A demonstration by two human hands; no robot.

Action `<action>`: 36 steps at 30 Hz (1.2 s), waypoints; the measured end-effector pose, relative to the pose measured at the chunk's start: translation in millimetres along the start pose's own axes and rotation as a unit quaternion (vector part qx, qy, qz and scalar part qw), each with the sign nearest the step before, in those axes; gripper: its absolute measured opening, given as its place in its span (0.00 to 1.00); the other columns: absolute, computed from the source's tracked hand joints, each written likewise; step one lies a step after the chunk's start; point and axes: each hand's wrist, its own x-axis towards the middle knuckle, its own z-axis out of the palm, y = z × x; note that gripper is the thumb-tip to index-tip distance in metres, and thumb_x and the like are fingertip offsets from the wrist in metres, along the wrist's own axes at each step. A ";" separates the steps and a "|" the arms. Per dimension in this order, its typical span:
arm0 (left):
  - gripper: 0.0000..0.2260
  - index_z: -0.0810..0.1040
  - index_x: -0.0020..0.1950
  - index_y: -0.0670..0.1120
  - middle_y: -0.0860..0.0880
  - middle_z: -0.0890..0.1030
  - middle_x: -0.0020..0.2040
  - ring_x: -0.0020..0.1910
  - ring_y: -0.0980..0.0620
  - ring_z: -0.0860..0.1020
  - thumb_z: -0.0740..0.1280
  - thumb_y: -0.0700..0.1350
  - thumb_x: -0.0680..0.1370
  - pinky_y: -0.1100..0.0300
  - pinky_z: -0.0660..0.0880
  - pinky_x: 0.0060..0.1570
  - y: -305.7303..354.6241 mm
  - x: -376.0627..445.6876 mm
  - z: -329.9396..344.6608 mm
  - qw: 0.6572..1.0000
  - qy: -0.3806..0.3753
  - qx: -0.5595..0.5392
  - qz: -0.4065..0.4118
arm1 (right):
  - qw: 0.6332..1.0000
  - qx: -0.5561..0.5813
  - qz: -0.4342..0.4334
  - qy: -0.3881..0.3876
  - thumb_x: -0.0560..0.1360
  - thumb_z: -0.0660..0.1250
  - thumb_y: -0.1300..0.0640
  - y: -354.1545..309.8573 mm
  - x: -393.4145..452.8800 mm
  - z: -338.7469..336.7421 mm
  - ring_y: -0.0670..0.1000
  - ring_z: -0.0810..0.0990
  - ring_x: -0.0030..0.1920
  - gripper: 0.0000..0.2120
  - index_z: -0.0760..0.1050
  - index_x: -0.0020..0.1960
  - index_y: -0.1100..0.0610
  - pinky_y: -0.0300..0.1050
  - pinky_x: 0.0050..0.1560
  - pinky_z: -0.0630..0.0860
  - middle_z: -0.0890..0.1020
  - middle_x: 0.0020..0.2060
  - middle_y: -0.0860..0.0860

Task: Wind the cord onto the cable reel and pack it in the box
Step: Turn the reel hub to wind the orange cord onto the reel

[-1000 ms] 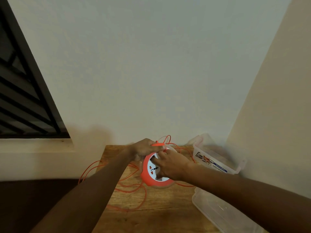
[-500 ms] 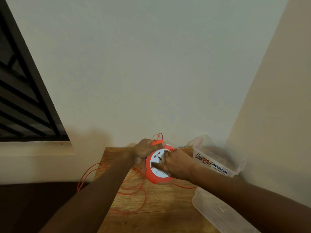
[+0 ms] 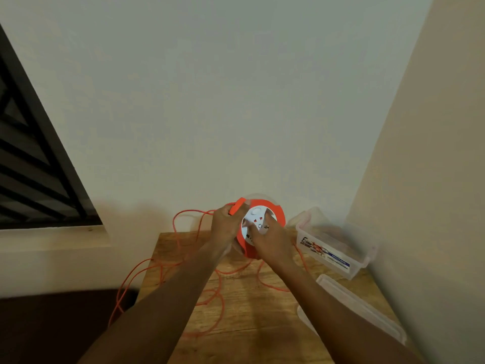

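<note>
Both hands raised above the wooden table (image 3: 262,324), gripping an orange cable reel (image 3: 275,208) between them: left hand (image 3: 227,227) curled shut around an orange handle (image 3: 237,206) at the reel's upper left edge, right hand (image 3: 270,241) closed on the lower right rim with fingers spread over the white socket face (image 3: 258,223). Below and left of the left hand, loose loops of orange cord (image 3: 217,292) across the table and over its left edge. Right of the right hand, well apart from it, an open clear plastic box (image 3: 333,245) against the wall, its clear lid (image 3: 359,308) flat on the table just nearer.
</note>
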 end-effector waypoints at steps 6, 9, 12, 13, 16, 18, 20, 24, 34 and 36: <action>0.14 0.86 0.49 0.48 0.48 0.90 0.42 0.38 0.48 0.88 0.73 0.58 0.77 0.60 0.83 0.33 6.4 6.0 -23.4 0.998 -0.044 -0.016 -0.047 | 0.942 -0.244 -0.229 0.025 0.76 0.64 0.48 3.0 -5.0 -25.3 0.54 0.84 0.44 0.17 0.76 0.63 0.52 0.44 0.39 0.78 0.85 0.48 0.52; 0.17 0.86 0.54 0.44 0.44 0.89 0.47 0.42 0.44 0.89 0.73 0.57 0.77 0.54 0.84 0.39 13.4 8.1 -31.7 0.994 -0.089 -0.005 -0.058 | 0.841 -0.361 -0.399 -0.051 0.73 0.70 0.59 0.4 2.0 -41.3 0.57 0.83 0.46 0.11 0.81 0.55 0.53 0.47 0.34 0.80 0.79 0.59 0.56; 0.17 0.85 0.55 0.41 0.41 0.89 0.48 0.42 0.43 0.88 0.72 0.55 0.79 0.54 0.84 0.39 19.0 6.9 -36.6 0.989 -0.136 -0.018 -0.063 | 0.759 -0.421 -0.476 -0.139 0.72 0.70 0.64 -1.7 11.6 -50.9 0.59 0.78 0.57 0.16 0.80 0.57 0.50 0.52 0.36 0.81 0.67 0.71 0.56; 0.17 0.85 0.56 0.41 0.41 0.89 0.49 0.43 0.42 0.88 0.72 0.54 0.79 0.53 0.84 0.40 20.3 6.6 -37.6 0.987 -0.149 -0.017 -0.065 | 0.738 -0.436 -0.493 -0.148 0.73 0.70 0.64 -4.5 13.0 -53.7 0.59 0.77 0.57 0.15 0.80 0.56 0.50 0.53 0.37 0.80 0.65 0.73 0.55; 0.18 0.84 0.59 0.42 0.41 0.89 0.52 0.49 0.39 0.88 0.71 0.55 0.79 0.50 0.85 0.45 22.0 6.7 -40.1 0.982 -0.180 0.010 -0.064 | 0.670 -0.490 -0.532 -0.166 0.75 0.69 0.61 -11.5 13.7 -57.5 0.61 0.74 0.60 0.12 0.81 0.56 0.51 0.56 0.43 0.81 0.63 0.75 0.55; 0.18 0.84 0.60 0.43 0.42 0.88 0.52 0.50 0.39 0.87 0.71 0.55 0.79 0.48 0.85 0.48 22.2 7.4 -41.3 0.978 -0.194 0.027 -0.069 | 0.635 -0.534 -0.533 -0.167 0.77 0.68 0.58 -12.9 10.7 -55.0 0.62 0.71 0.63 0.14 0.79 0.62 0.50 0.59 0.50 0.79 0.60 0.76 0.55; 0.19 0.83 0.61 0.43 0.42 0.88 0.53 0.50 0.39 0.87 0.72 0.56 0.78 0.46 0.85 0.50 22.5 8.2 -42.9 0.977 -0.197 0.036 -0.076 | 0.608 -0.573 -0.523 -0.166 0.79 0.65 0.54 -15.3 6.4 -50.1 0.64 0.68 0.66 0.17 0.74 0.68 0.47 0.62 0.58 0.75 0.57 0.77 0.57; 0.19 0.84 0.61 0.45 0.44 0.89 0.50 0.47 0.42 0.88 0.74 0.57 0.76 0.51 0.85 0.44 19.8 11.2 -47.1 0.975 -0.199 0.054 -0.077 | 0.547 -0.623 -0.542 -0.138 0.78 0.66 0.49 -23.2 0.1 -43.5 0.62 0.66 0.67 0.21 0.71 0.70 0.42 0.59 0.64 0.69 0.63 0.73 0.56; 0.21 0.84 0.60 0.47 0.45 0.89 0.52 0.50 0.42 0.88 0.74 0.60 0.75 0.50 0.85 0.49 28.1 17.5 -46.3 0.983 -0.161 0.010 -0.086 | 0.604 -0.624 -0.484 -0.109 0.80 0.63 0.52 -44.4 13.9 -45.4 0.62 0.75 0.58 0.25 0.61 0.75 0.43 0.58 0.60 0.71 0.73 0.62 0.61; 0.24 0.83 0.62 0.46 0.43 0.88 0.54 0.53 0.40 0.87 0.73 0.61 0.74 0.45 0.84 0.55 24.4 18.4 -49.9 0.982 -0.164 0.007 -0.096 | 0.615 -0.614 -0.481 -0.114 0.81 0.63 0.51 -44.9 17.1 -46.4 0.62 0.76 0.56 0.26 0.58 0.75 0.40 0.58 0.58 0.71 0.74 0.60 0.61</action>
